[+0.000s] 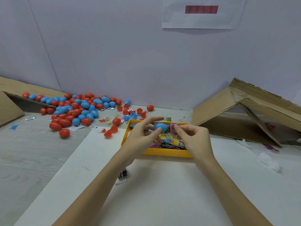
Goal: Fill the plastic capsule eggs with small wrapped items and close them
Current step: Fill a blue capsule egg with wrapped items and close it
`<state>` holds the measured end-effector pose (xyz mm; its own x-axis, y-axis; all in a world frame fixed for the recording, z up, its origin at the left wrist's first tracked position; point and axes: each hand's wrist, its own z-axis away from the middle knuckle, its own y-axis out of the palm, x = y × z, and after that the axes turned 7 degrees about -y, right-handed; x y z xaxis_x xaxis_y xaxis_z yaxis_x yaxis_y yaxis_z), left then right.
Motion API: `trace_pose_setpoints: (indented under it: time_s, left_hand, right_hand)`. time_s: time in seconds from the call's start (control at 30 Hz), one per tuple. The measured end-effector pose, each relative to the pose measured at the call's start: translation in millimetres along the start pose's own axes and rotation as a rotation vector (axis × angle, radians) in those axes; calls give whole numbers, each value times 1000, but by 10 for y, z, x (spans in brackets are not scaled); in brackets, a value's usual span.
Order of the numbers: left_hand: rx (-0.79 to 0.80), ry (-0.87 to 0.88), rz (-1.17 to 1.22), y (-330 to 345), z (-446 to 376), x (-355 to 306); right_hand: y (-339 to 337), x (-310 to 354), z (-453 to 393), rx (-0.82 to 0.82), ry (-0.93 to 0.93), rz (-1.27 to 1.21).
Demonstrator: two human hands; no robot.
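My left hand (143, 136) holds a blue egg half (160, 126) between thumb and fingers, above the yellow tray (162, 152). My right hand (193, 137) pinches a small pink wrapped item (173, 128) right beside the blue half's open end. The tray is full of colourful wrapped packets (171, 139). A large heap of closed red and blue eggs (76, 108) lies at the back left. Several open red and blue halves (130, 111) lie behind the tray.
A tipped cardboard box (244, 115) stands at the right and another cardboard box (9, 101) at the far left. Loose packets and small toys lie scattered near the heap. One dark packet (123, 174) lies under my left forearm. Crumpled white wrappers (268, 160) sit at the right.
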<state>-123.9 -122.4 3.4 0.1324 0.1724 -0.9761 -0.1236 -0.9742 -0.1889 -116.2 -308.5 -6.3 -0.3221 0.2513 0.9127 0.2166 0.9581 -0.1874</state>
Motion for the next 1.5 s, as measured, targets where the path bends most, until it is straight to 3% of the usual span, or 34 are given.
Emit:
trace_pose_setpoints:
  time_s: [0.37,0.6,0.97,1.1,1.27,1.5]
  left_hand:
    - [-72,29,-176,13,-38,43]
    - [-119,107,-285,36,-23,73]
    - [-131,82,-264,28,-46,89]
    - [-91,52,-151,22,-42,84]
    - [-74,58,-74,20,-45,89]
    - [-76,53,-44,15,-47,78]
  right_hand:
    - [13,14,25,60,-78,117]
    - [69,39,77,58,-196,352]
    - [49,14,35,100,-120,172]
    - [70,21,48,139,-129,119]
    - [72,46,42,117,-29,-148]
    - [85,59,48,63,-51,-212]
